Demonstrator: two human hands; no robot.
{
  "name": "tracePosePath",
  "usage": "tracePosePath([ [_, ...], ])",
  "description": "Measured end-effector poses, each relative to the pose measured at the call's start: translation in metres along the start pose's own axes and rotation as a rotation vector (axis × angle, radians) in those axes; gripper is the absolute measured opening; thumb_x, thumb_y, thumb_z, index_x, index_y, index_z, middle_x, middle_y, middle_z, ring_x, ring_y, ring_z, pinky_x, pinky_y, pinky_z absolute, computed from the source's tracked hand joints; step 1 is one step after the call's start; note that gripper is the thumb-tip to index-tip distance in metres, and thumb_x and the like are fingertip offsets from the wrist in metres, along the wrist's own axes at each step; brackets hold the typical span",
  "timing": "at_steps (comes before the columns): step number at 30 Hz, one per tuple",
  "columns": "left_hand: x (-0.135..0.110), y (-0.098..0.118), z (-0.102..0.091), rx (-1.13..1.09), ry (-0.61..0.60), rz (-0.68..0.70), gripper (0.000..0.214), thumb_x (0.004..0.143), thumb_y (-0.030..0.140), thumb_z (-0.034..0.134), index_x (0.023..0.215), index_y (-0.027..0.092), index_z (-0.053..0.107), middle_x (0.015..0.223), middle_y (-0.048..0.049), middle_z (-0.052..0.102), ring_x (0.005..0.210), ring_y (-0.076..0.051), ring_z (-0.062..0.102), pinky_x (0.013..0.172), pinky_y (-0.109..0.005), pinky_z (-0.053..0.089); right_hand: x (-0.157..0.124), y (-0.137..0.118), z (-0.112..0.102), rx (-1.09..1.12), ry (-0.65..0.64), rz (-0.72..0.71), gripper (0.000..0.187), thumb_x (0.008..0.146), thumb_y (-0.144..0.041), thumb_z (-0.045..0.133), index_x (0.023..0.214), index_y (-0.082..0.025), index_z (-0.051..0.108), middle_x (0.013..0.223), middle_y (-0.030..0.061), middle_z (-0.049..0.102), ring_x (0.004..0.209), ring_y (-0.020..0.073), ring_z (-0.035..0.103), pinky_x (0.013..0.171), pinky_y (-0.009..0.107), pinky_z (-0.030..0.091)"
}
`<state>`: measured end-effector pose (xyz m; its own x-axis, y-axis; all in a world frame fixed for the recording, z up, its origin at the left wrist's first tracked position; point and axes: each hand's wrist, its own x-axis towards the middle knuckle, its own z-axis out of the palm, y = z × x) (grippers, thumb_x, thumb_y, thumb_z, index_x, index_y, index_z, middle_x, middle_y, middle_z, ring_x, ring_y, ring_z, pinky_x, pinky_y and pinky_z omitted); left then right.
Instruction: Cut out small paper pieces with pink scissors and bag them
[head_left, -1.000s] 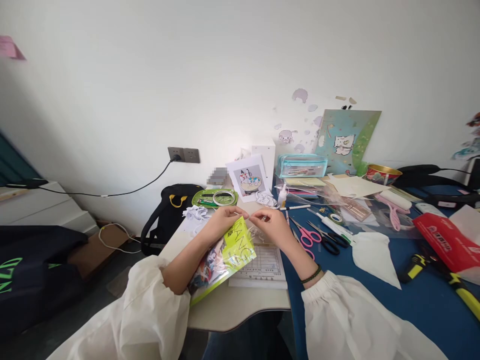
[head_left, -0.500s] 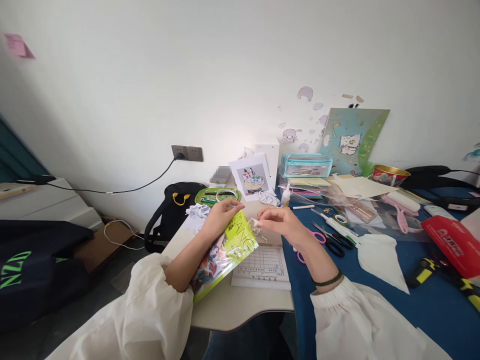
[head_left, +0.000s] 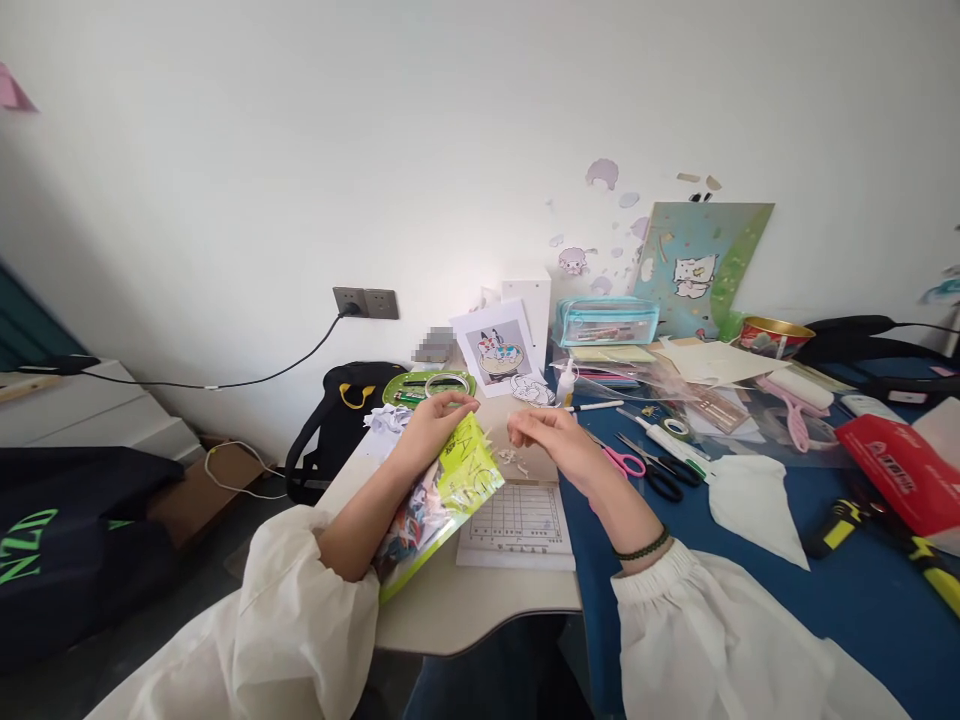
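My left hand (head_left: 433,428) grips the upper edge of a yellow-green plastic bag (head_left: 454,490), its clear window showing a colourful jumble. The bag leans over the table, tilted to the right. Just right of its opening is my right hand (head_left: 559,442), fingers curled together; whatever they may pinch is hidden. Small white paper scraps (head_left: 512,462) lie below that hand on a brown surface. A printed form booklet (head_left: 517,535) rests nearer the table's front edge. Pink-handled scissors (head_left: 626,462) lie just beyond my right wrist.
Black scissors (head_left: 664,478), a glue bottle (head_left: 566,384) and a white cloth-like piece (head_left: 757,505) are to the right. Behind stand a propped picture sheet (head_left: 499,350) and a blue pencil case (head_left: 607,322). Crumpled paper (head_left: 386,425) and a green tray (head_left: 397,388) sit at the left.
My right hand has moved slightly away from the bag's opening; the white scrap seen at its fingertips no longer shows. The left hand keeps its grip on the bag. The view has shifted slightly.
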<state>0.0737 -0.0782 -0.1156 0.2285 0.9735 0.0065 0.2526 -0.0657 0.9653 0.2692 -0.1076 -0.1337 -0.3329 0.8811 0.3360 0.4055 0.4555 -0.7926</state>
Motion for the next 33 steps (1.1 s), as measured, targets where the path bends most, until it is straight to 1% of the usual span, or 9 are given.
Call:
tracePosePath([
  [3,-0.001,0.006,-0.007,-0.067,0.034,-0.013,0.022,0.091,0.032,0.055,0.102,0.012,0.059,0.084,-0.0017,0.061,0.062,-0.011,0.058,0.055,-0.025,0.051,0.004,0.009,-0.003,-0.141,0.068,0.007,0.022,0.094,-0.032,0.052,0.095,-0.013,0.062,0.088,0.0027,0.065,0.074,0.0146,0.064,0.068,0.033,0.054],
  [5,-0.002,0.008,-0.011,-0.102,0.059,-0.015,0.023,0.091,0.033,0.055,0.101,0.012,0.059,0.082,-0.0012,0.061,0.061,-0.010,0.058,0.054,-0.024,0.050,0.004,0.011,0.000,-0.255,0.080,-0.023,0.019,0.093,-0.031,0.054,0.096,-0.014,0.062,0.093,0.0038,0.065,0.079,0.0161,0.063,0.073,0.035,0.053],
  [9,-0.002,0.008,-0.014,-0.150,0.080,-0.015,0.021,0.091,0.031,0.055,0.099,0.012,0.059,0.081,-0.0006,0.061,0.059,-0.010,0.057,0.052,-0.023,0.049,-0.001,0.004,0.013,-0.448,-0.024,-0.173,0.018,0.090,-0.033,0.058,0.093,-0.016,0.064,0.102,0.0054,0.064,0.097,0.0207,0.060,0.088,0.044,0.046],
  [12,-0.001,0.007,-0.012,-0.170,0.078,-0.018,0.018,0.090,0.029,0.056,0.097,0.012,0.059,0.080,-0.0004,0.060,0.059,-0.009,0.056,0.051,-0.022,0.049,-0.005,-0.002,0.021,-0.535,-0.098,-0.262,0.020,0.089,-0.036,0.059,0.092,-0.016,0.065,0.102,0.0056,0.064,0.098,0.0217,0.059,0.089,0.045,0.045],
  [15,-0.002,0.008,-0.011,-0.183,0.074,-0.020,0.019,0.091,0.030,0.055,0.095,0.012,0.059,0.077,0.0007,0.059,0.054,-0.008,0.053,0.048,-0.020,0.046,-0.005,-0.002,0.024,-0.577,-0.119,-0.303,0.021,0.089,-0.036,0.059,0.092,-0.016,0.064,0.099,0.0051,0.065,0.097,0.0214,0.059,0.087,0.044,0.046],
  [20,-0.002,0.008,-0.012,-0.188,0.024,-0.024,0.026,0.092,0.037,0.052,0.092,0.012,0.059,0.075,0.0008,0.058,0.054,-0.008,0.053,0.048,-0.021,0.046,-0.002,0.003,0.026,-0.550,-0.059,-0.321,0.018,0.090,-0.033,0.058,0.088,-0.016,0.064,0.094,0.0040,0.066,0.092,0.0195,0.061,0.085,0.042,0.047],
  [24,-0.001,0.005,-0.012,-0.160,-0.065,-0.015,0.021,0.091,0.032,0.055,0.095,0.012,0.060,0.081,-0.0007,0.061,0.060,-0.010,0.057,0.054,-0.024,0.050,0.003,0.008,0.026,-0.461,0.104,-0.272,0.016,0.091,-0.030,0.057,0.088,-0.016,0.064,0.096,0.0041,0.065,0.090,0.0186,0.061,0.083,0.040,0.049],
  [28,-0.004,0.006,-0.006,-0.108,-0.167,-0.014,0.019,0.089,0.028,0.058,0.097,0.012,0.061,0.088,-0.0026,0.063,0.070,-0.013,0.061,0.062,-0.028,0.053,0.007,0.011,0.021,-0.347,0.238,-0.198,0.016,0.092,-0.029,0.055,0.090,-0.015,0.063,0.092,0.0034,0.065,0.080,0.0155,0.062,0.073,0.034,0.053],
  [33,-0.004,0.000,0.002,-0.035,-0.260,-0.022,0.020,0.089,0.030,0.058,0.091,0.011,0.062,0.079,-0.0005,0.062,0.064,-0.012,0.059,0.058,-0.026,0.051,0.007,0.010,0.019,-0.225,0.280,-0.149,0.016,0.092,-0.029,0.055,0.090,-0.015,0.063,0.090,0.0028,0.065,0.077,0.0145,0.063,0.068,0.031,0.053],
])
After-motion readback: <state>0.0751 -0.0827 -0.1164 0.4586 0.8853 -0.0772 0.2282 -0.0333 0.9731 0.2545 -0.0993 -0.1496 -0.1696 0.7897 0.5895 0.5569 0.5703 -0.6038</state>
